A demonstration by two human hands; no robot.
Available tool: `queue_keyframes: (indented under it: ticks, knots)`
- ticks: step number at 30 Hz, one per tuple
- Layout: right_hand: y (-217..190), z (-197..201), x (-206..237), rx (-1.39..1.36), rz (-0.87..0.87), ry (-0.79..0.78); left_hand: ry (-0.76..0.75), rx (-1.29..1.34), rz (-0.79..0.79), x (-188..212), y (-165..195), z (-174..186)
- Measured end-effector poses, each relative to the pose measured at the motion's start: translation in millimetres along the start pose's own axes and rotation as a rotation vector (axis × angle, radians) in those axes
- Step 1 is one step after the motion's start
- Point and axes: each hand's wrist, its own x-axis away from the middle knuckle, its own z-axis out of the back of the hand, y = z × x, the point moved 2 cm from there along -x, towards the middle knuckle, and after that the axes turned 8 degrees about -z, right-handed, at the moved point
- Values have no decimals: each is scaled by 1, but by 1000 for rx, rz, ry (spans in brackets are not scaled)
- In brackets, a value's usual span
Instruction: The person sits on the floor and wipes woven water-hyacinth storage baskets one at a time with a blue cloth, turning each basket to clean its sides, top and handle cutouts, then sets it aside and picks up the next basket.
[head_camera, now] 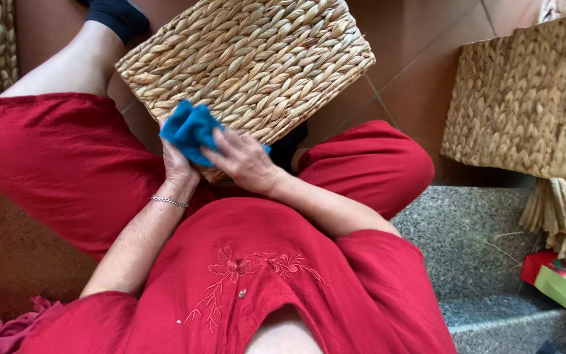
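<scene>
Hands — left hand (179,165) and right hand (244,159) — pinch soft blue cloth (190,130) against coarse woven basket (250,62).

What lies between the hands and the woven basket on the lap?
In the head view, a blue cloth lies between both hands and the woven basket.

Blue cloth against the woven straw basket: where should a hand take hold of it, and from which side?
Grip the bunched upper fold of the crumpled blue cloth, which stands proud of the woven straw basket. Probably come from the person's left and above: there the fold is bare, while the right hand covers its lower right and the left hand backs it from below.
</scene>
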Motion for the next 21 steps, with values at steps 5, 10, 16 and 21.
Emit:
queue_keyframes:
  ticks: [5, 10, 16, 21]
  knots:
    - [140, -2, -25, 238, -208, -52, 69, -177, -51, -1, 0, 7]
    - [265, 35, -48, 556, -575, 224, 37, -165, -109, 5, 2, -5]
    - [73, -45, -91, 378, -272, 102, 49, -91, -113, 5, 7, -12]
    - [27, -59, -83, -7, 38, 49, 78, -69, -99, 0, 5, -5]
